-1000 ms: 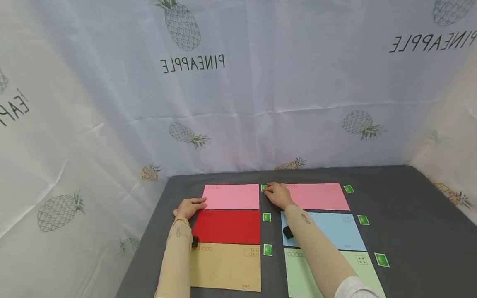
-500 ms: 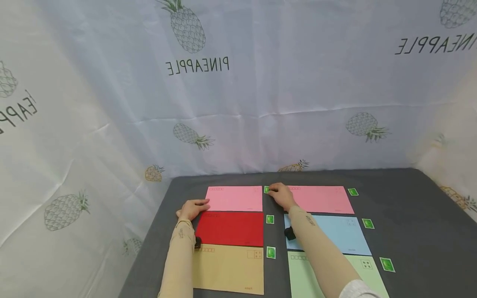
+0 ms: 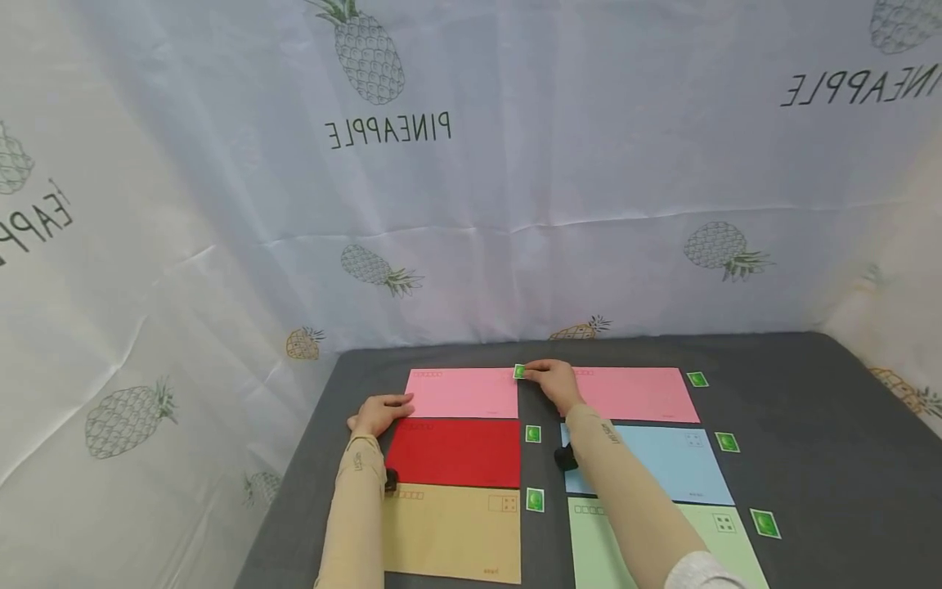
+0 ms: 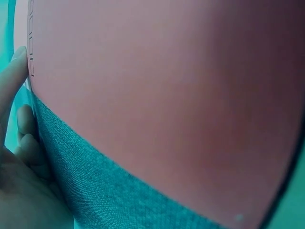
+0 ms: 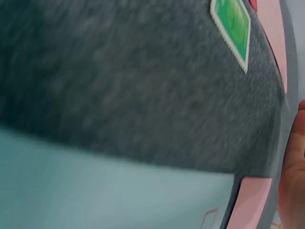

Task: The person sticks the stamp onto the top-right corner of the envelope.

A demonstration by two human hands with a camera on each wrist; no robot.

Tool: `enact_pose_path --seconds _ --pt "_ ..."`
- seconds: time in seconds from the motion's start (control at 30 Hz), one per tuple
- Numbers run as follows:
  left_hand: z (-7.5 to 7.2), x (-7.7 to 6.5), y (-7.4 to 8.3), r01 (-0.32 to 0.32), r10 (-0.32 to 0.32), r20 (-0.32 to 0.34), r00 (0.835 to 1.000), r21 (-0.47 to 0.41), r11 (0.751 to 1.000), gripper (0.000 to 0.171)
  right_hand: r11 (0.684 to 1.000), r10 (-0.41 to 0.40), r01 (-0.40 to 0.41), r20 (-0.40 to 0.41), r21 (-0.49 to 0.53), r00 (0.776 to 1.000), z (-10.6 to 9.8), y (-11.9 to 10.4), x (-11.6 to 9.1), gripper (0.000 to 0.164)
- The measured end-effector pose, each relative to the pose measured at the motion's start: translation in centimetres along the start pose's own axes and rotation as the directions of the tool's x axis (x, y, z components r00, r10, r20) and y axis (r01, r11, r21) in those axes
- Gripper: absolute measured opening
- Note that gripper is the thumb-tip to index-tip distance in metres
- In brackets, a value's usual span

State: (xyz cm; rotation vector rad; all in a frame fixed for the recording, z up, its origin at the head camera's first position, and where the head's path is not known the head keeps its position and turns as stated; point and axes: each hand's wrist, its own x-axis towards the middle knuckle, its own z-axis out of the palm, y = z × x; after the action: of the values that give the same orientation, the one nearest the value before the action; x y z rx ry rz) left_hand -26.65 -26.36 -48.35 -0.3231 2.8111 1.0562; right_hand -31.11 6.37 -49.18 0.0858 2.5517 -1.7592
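My right hand point(image 3: 555, 383) pinches a small green postage stamp point(image 3: 518, 371) with a white border. The stamp is at the upper right corner of the left pink envelope point(image 3: 462, 394); whether it touches the paper cannot be told. My left hand point(image 3: 379, 413) rests at that envelope's left edge, fingers fairly straight. In the left wrist view a fingertip of the left hand point(image 4: 14, 81) lies by the printed boxes. The right wrist view catches only part of the right hand point(image 5: 293, 171); its fingertips and the held stamp are out of sight there.
Below lie a red envelope point(image 3: 455, 453) and a tan one point(image 3: 452, 536). A second pink envelope point(image 3: 636, 394), a blue one point(image 3: 662, 462) and a green one point(image 3: 706, 532) form the right column. Several more stamps, such as one stamp point(image 3: 533, 434), lie on the dark table point(image 3: 824, 425).
My right hand has moved slightly left, carrying the stamp from the gap between the pink envelopes to the left one's upper right corner. The left hand has stayed at the envelope's edge.
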Motion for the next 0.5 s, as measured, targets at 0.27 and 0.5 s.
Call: enact_pose_path --seconds 0.27,0.5 --pt "-0.1 0.2 -0.4 0.015 -0.015 -0.004 1.000 -0.005 1.000 0.040 0.999 -0.025 0.023 -0.084 -0.031 0.996 1.3 -0.6 0.0 0.016" --pt "0.2 0.1 -0.2 0.012 -0.013 -0.013 1.000 -0.028 1.000 0.037 0.993 -0.017 0.033 -0.147 0.110 0.989 2.7 -0.6 -0.3 0.018"
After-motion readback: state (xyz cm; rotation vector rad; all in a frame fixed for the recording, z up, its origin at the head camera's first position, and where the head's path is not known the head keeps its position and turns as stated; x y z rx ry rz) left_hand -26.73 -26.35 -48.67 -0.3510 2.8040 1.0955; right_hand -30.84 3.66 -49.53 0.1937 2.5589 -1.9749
